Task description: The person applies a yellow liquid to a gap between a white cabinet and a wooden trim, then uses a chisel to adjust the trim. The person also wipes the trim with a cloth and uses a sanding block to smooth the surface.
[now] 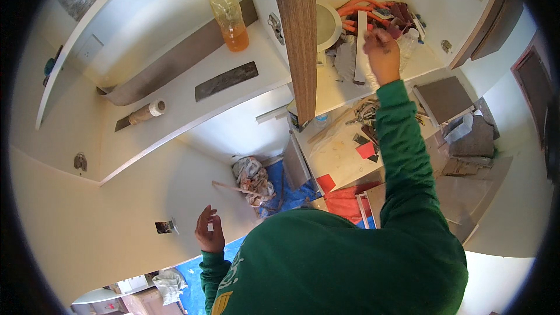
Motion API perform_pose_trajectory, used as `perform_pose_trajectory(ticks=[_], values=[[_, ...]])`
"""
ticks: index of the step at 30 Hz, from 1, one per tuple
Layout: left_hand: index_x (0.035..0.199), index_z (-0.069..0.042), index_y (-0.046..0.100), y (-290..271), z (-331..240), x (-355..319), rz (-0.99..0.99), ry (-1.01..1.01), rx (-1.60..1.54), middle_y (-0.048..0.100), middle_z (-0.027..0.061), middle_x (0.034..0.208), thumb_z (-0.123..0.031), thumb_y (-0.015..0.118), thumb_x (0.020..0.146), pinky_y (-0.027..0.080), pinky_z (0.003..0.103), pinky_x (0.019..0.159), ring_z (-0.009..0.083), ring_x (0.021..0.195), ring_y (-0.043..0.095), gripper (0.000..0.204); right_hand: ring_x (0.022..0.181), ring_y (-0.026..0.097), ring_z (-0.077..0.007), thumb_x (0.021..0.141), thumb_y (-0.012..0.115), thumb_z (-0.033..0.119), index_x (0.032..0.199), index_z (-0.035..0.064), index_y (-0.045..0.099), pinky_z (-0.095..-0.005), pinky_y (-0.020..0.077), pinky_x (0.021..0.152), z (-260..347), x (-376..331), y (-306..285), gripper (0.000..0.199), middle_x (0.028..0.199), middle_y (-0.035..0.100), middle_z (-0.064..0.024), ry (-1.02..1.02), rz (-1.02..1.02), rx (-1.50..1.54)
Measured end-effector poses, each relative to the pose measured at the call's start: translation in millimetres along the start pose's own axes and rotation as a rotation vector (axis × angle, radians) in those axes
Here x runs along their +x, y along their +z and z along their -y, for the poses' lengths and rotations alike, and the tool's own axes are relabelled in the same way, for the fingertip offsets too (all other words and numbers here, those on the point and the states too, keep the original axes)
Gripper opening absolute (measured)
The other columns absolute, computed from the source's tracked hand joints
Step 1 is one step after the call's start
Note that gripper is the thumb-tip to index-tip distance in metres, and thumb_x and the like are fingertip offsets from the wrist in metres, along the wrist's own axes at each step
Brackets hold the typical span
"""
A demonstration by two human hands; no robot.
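Note:
My right hand (382, 57) reaches up to the right-hand shelf, its fingers curled together. Whatever they hold, if anything, is hidden. Just beside the fingers stands a long white strip (361, 52), and I cannot tell whether they touch it. Behind the hand lie orange corrugated hose (357, 7) and dark red cloth (399, 18); a clear plastic bottle (409, 41) is to its right. My left hand (210, 231) hangs in the air by the cream wall, fingers loosely bent and apart from the thumb, with nothing seen in it.
A brown upright panel (297, 41) divides the shelves. On the left shelf are a bottle of orange liquid (229, 14), a dark flat plate (226, 81) and a wrapped roll (147, 112). Below are a tool-strewn worktop (335, 154), bundled cloth (254, 181) and blue sheeting (283, 189).

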State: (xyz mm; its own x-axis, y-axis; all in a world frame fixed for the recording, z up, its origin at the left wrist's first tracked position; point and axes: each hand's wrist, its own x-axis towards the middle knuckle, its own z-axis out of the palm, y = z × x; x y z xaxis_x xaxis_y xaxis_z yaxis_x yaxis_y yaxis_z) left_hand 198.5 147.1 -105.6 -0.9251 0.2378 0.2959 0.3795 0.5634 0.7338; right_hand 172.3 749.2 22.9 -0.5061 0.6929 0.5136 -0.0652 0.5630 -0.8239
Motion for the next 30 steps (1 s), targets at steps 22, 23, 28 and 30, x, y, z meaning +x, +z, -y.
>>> perform_pose_trajectory(ticks=[22, 23, 28, 30], values=[[0.124, 0.001, 0.064, 10.6, 15.0, -26.6, 0.076, -0.083, -0.013, 0.072, 0.0161, 0.102, -0.007, 0.063, 0.089, 0.058, 0.036, 0.077, 0.0245, 0.088, 0.071, 0.036, 0.123, 0.057, -0.0342, 0.074, 0.076, 0.061, 0.144, 0.0130, 0.049, -0.0462, 0.0496, 0.100, -102.7, -1.3, 36.7, 0.089, 0.132, 0.058, -0.0211, 0.329, 0.361, -1.033], [0.124, 0.001, 0.064, 11.7, 17.9, -28.4, 0.075, -0.074, -0.014, 0.072, 0.0161, 0.102, -0.007, 0.063, 0.089, 0.058, 0.036, 0.077, 0.0246, 0.088, 0.071, 0.036, 0.125, 0.056, -0.0344, 0.072, 0.076, 0.064, 0.145, 0.0142, 0.048, -0.0481, 0.0490, 0.101, -91.5, -3.6, 36.5, 0.093, 0.132, 0.059, -0.0201, 0.343, 0.358, -1.042], [0.120, 0.000, 0.065, 15.6, 10.2, -26.0, 0.078, -0.038, -0.002, 0.073, 0.0141, 0.100, -0.009, 0.063, 0.090, 0.058, 0.033, 0.073, 0.0209, 0.084, 0.071, 0.031, 0.126, 0.056, -0.0336, 0.074, 0.077, 0.058, 0.139, 0.0160, 0.055, -0.0493, 0.0464, 0.103, -82.8, 12.3, 35.6, 0.080, 0.129, 0.064, -0.0101, 0.371, 0.509, -0.957], [0.120, 0.000, 0.066, 16.7, 12.1, -26.4, 0.076, -0.053, -0.030, 0.073, 0.0139, 0.101, -0.009, 0.063, 0.090, 0.058, 0.033, 0.073, 0.0204, 0.085, 0.071, 0.031, 0.126, 0.056, -0.0333, 0.075, 0.077, 0.053, 0.137, 0.0165, 0.056, -0.0496, 0.0455, 0.104, -71.8, 25.7, 35.5, 0.075, 0.129, 0.066, -0.0083, 0.371, 0.553, -1.015]])
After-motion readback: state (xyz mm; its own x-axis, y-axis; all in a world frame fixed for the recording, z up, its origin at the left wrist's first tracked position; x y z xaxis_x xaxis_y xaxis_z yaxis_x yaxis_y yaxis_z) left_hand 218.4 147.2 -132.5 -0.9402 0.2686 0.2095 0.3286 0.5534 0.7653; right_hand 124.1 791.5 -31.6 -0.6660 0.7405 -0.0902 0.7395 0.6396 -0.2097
